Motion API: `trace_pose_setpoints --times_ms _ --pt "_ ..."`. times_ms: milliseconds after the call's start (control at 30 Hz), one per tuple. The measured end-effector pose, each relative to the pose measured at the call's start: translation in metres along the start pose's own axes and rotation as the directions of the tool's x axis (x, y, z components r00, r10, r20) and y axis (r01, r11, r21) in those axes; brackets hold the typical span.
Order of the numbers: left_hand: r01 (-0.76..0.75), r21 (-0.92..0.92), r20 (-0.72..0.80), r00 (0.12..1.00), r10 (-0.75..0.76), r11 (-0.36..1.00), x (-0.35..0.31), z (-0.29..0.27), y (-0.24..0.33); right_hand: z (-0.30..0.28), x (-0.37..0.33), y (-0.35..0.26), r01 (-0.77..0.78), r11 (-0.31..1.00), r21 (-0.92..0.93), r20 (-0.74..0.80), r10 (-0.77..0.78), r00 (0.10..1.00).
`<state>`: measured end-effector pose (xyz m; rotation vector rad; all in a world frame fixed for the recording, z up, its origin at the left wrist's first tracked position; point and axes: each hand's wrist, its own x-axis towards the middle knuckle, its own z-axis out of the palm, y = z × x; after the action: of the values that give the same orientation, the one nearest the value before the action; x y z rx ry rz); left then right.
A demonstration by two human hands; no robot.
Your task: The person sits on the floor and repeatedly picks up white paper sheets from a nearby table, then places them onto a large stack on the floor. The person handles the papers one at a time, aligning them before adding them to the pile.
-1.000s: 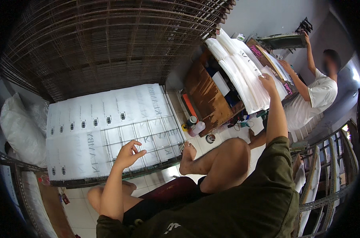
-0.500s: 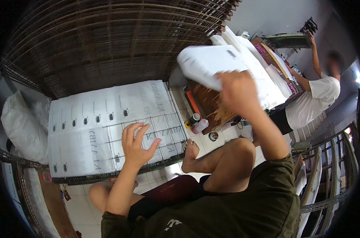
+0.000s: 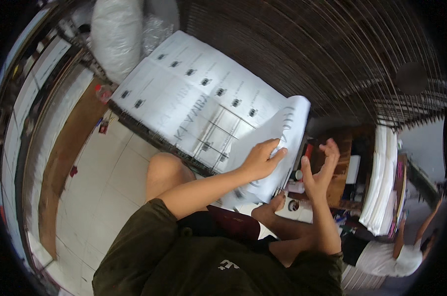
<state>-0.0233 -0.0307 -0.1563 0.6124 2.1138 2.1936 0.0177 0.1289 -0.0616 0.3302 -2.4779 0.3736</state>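
My left hand [image 3: 262, 159] grips a white printed sheet [image 3: 253, 140] over the near right part of a wire rack shelf [image 3: 149, 132]. The sheet bends upward, its far right side curling into a roll. Just right of that curl, my right hand [image 3: 322, 170] is raised with its fingers apart and nothing in it. Other white printed sheets [image 3: 174, 91] lie flat side by side on the shelf, with dark marks and grey lettering. Bare wire grid shows between them and the lifted sheet.
Stacked wire shelves [image 3: 307, 44] rise behind the sheets. A stuffed white plastic bag [image 3: 116, 39] stands at the far left. To the right are a wooden table [image 3: 339, 185] and a thick paper stack [image 3: 383, 177]. Another person in a white shirt [image 3: 388, 256] is at the lower right.
The view has swung left. The sheet my right hand held up is gone from it, and that hand is now open. My left hand, open before, has closed on a sheet over the rack.
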Motion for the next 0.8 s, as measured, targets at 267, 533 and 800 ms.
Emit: trace_pose_setpoints --times_ms 267,533,800 --pt "0.145 -0.318 -0.092 0.979 -0.182 0.937 -0.022 0.006 -0.015 0.035 -0.009 0.000 -0.772 0.161 0.615 0.685 0.376 0.624" --pt "0.202 -0.167 -0.530 0.807 -0.260 0.965 -0.066 0.013 -0.013 0.029 0.077 -0.055 -0.150 0.951 0.271 0.621 -0.053 0.782" --pt "-0.515 -0.233 0.652 0.547 0.525 0.825 -0.134 0.013 -0.016 0.045 0.148 -0.136 0.047 0.839 0.541 0.668 -0.463 0.582"
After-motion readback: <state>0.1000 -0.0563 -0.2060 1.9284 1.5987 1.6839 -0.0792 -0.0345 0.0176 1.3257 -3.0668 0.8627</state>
